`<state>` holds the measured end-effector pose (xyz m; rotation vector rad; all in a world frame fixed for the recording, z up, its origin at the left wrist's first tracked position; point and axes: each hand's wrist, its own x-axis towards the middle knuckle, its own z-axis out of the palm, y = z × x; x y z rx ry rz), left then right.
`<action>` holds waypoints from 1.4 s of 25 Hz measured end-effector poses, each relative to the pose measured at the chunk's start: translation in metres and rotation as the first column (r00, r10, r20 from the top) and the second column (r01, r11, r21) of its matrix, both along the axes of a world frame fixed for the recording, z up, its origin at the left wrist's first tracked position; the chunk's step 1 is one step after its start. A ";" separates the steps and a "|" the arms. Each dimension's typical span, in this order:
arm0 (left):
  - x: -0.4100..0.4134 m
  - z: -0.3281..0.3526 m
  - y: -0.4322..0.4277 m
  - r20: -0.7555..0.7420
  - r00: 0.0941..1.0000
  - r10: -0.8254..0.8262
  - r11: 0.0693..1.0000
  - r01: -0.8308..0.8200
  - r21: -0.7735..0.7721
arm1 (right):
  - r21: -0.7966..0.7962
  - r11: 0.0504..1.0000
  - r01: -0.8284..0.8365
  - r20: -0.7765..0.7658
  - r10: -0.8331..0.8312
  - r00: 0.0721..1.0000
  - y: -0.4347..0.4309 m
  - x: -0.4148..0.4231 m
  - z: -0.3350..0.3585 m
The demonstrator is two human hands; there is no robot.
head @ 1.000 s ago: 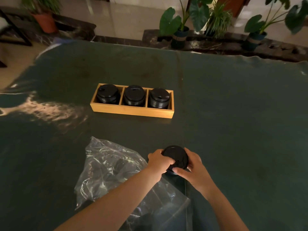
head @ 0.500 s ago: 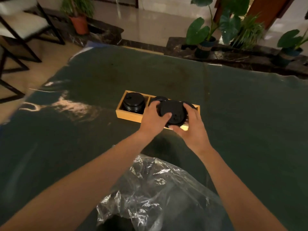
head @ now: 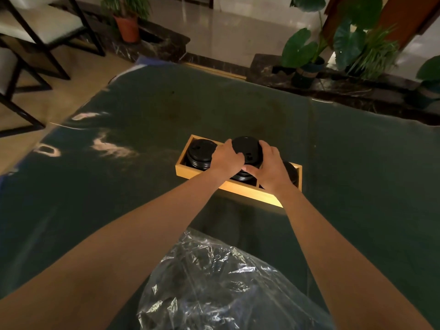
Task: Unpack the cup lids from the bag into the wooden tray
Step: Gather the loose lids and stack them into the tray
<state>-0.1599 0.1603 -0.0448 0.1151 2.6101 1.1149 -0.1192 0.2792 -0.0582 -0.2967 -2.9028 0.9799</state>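
3 tray (head: 250,195) compartments hold stacks; a lid batch (head: 247,151), clasped by left hand (head: 227,158) and right hand (head: 269,167), is held over the middle; the bag (head: 226,282) seems nearly emptied.

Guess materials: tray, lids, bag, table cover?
Wooden tray: pale wood, smooth, likely bamboo or pine; warm yellow face, thin dividers.
Cup lids: black plastic, looks matte; moulded ribbed rims on the left stack.
Bag: thin clear plastic film; crinkles and glints.
Table cover: dark green, probably glossy vinyl; it reflects light.
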 end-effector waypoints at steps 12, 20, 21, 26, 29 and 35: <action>0.014 -0.043 -0.014 -0.415 0.865 -0.282 0.913 0.109 -0.393 | 0.465 0.883 -0.062 0.039 0.049 0.998 -0.001 0.008 -0.030; 0.020 -0.047 -0.018 -0.349 0.814 -0.465 0.727 0.125 -0.675 | 0.526 0.846 -0.083 0.064 0.058 0.996 -0.004 0.011 -0.039; 0.020 -0.045 -0.018 -0.340 0.815 -0.469 0.717 0.126 -0.686 | 0.529 0.843 -0.093 0.074 0.063 0.995 -0.003 0.010 -0.036; 0.016 -0.026 -0.023 -0.285 0.802 -0.525 0.697 0.213 -0.685 | 0.483 0.868 -0.112 0.088 0.079 0.993 -0.002 0.016 -0.009; 0.017 -0.015 -0.032 -0.313 0.806 -0.502 0.745 0.219 -0.630 | 0.424 0.891 -0.161 -0.080 0.214 0.974 -0.010 0.035 0.007; 0.075 -0.035 -0.083 -0.375 0.878 -0.297 0.867 0.084 -0.491 | 0.107 0.909 -0.404 0.238 0.371 0.898 -0.036 0.089 -0.007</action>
